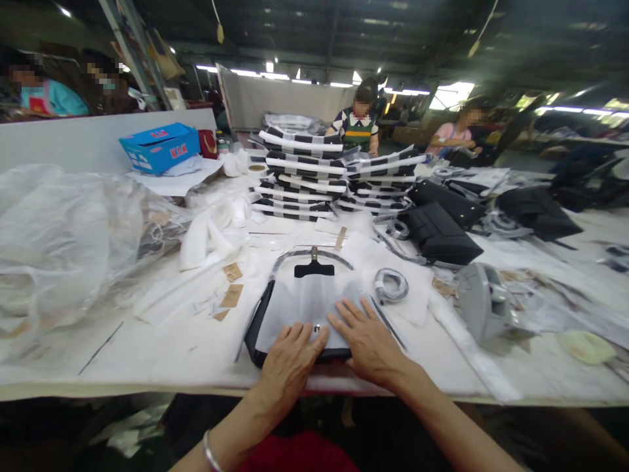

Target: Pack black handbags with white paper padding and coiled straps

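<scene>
My left hand [289, 370] and my right hand [366, 341] lie flat, fingers apart, on a white sheet of tissue [307, 308]. The sheet covers the front of a black handbag [255, 337], leaving its dark edge showing at the left and bottom. A small metal clasp [317, 329] shows between my hands. At the top of the bag stands a black tab [314, 269] with a curved strap behind it. A wrapped coil of chain [391, 286] lies just beyond my right hand.
Stacks of black-and-white striped bags [299, 177] stand ahead, with black handbags [439, 233] to the right. A large clear plastic bag [59, 242] lies at the left, a grey bag [484, 305] at the right. A blue box [158, 148] sits further back. Co-workers sit across the white table [122, 360].
</scene>
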### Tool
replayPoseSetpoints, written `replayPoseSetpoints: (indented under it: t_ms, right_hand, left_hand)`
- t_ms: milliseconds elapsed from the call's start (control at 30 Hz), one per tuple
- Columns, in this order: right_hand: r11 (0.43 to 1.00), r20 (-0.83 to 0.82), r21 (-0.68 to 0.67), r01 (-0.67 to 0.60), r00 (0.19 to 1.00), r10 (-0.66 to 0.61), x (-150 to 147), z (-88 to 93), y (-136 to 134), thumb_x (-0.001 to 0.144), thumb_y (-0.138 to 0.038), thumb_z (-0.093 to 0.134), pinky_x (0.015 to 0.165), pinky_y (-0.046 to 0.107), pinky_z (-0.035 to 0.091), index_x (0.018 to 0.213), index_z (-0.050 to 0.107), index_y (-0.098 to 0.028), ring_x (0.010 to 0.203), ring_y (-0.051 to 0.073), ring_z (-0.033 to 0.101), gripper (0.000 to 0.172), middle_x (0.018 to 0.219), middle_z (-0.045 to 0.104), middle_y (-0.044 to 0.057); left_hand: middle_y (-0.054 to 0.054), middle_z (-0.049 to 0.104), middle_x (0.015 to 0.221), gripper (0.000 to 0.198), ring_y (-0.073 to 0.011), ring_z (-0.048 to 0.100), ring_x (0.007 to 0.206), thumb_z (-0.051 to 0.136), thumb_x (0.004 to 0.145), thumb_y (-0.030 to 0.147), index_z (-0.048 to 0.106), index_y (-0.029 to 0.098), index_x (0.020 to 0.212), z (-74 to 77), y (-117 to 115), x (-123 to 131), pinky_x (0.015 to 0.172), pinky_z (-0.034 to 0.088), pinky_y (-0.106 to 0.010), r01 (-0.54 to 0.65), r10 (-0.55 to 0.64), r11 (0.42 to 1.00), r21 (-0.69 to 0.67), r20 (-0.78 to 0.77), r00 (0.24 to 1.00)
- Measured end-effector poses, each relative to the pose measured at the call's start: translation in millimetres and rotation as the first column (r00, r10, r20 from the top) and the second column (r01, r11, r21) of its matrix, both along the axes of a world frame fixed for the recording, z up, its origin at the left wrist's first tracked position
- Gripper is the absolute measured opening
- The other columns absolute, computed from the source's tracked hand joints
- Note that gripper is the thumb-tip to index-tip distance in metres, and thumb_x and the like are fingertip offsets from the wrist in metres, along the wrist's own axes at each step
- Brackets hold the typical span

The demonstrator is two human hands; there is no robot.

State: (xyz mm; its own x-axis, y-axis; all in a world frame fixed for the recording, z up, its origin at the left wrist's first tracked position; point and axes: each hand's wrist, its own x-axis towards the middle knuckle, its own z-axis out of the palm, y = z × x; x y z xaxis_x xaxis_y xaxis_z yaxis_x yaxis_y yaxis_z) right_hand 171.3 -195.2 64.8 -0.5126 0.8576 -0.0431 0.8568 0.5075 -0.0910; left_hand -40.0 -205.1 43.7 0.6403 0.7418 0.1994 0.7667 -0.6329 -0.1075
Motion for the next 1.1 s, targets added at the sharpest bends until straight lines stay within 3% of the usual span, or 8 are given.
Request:
replayPoseSetpoints:
  t_ms: [167,333,500,667,800,933,1100]
  right_hand:
    - [1.0,-0.052,-0.026,0.009,0.999,-0.01,1,2.5,0,0.075,-0.04,0.071,0.118,0.055,0.006,0.144,0.043,-0.022,0.143,0.031,0.026,0.077,0.154,0.036,0.014]
    - [0.999,-0.067,-0.038,0.027,0.997,-0.03,1,5.1,0,0.078,-0.044,0.067,0.118,0.055,0.008,0.144,0.042,-0.023,0.143,0.031,0.026,0.074,0.154,0.036,0.013]
    - [0.999,-0.106,0.022,0.037,0.994,-0.034,1,-0.5,-4,0.081,-0.046,0.064,0.118,0.057,0.007,0.144,0.042,-0.022,0.143,0.032,0.026,0.071,0.153,0.038,0.013]
    - [0.991,-0.161,0.129,0.02,0.987,0.001,2,-18.3,-10,0.082,-0.038,0.065,0.12,0.054,0.001,0.146,0.041,-0.025,0.144,0.029,0.025,0.07,0.153,0.039,0.008]
    - [0.992,-0.173,0.127,0.004,0.985,0.018,5,-19.0,-9,0.081,-0.05,0.067,0.119,0.056,0.006,0.146,0.041,-0.027,0.143,0.03,0.028,0.073,0.152,0.041,0.008]
    - [0.999,-0.226,0.051,-0.011,0.974,0.022,8,-3.8,-4,0.077,-0.07,0.062,0.119,0.056,0.01,0.14,0.05,-0.026,0.141,0.03,0.033,0.077,0.148,0.047,0.009]
    - [1.0,-0.269,0.003,0.015,0.963,-0.014,6,4.0,-1,0.085,-0.065,0.057,0.119,0.053,0.012,0.132,0.058,-0.028,0.137,0.025,0.041,0.059,0.139,0.056,0.005]
  left_hand:
    - [-0.007,0.063,0.105,0.043,-0.0234,0.057,0.091,0.058,0.089,0.015,0.052,0.023,0.131,9.7,1,4,0.077,0.048,-0.038,0.011,-0.012,1.0,-0.016,-0.044,0.999]
    - [-0.009,0.064,0.105,0.048,-0.0262,0.059,0.093,0.072,0.082,0.034,0.057,0.02,0.126,15.7,7,7,0.078,0.048,-0.04,0.063,-0.064,0.998,-0.025,-0.041,0.997]
    - [-0.009,0.063,0.12,0.045,-0.0277,0.058,0.109,0.066,0.086,0.028,0.055,0.022,0.13,-8.0,13,-2,0.091,0.046,-0.042,0.119,-0.124,0.99,0.075,0.07,0.99]
    - [-0.01,0.056,0.137,0.049,-0.028,0.048,0.13,0.051,0.091,0.016,0.048,0.023,0.139,-39.1,11,-14,0.11,0.034,-0.047,0.161,-0.213,0.952,0.259,0.187,0.959]
    - [-0.012,0.05,0.143,0.046,-0.0306,0.045,0.134,0.053,0.093,0.03,0.049,0.026,0.139,-42.6,7,-16,0.109,0.036,-0.048,0.145,-0.213,0.952,0.271,0.243,0.946]
    - [-0.01,0.052,0.142,0.045,-0.0294,0.048,0.131,0.053,0.094,0.034,0.05,0.027,0.138,-42.4,10,-15,0.108,0.038,-0.047,0.147,-0.205,0.959,0.242,0.238,0.949]
    - [-0.008,0.057,0.137,0.041,-0.0277,0.053,0.126,0.052,0.094,0.031,0.053,0.027,0.135,-45.8,12,-13,0.107,0.039,-0.045,0.131,-0.192,0.965,0.229,0.266,0.945]
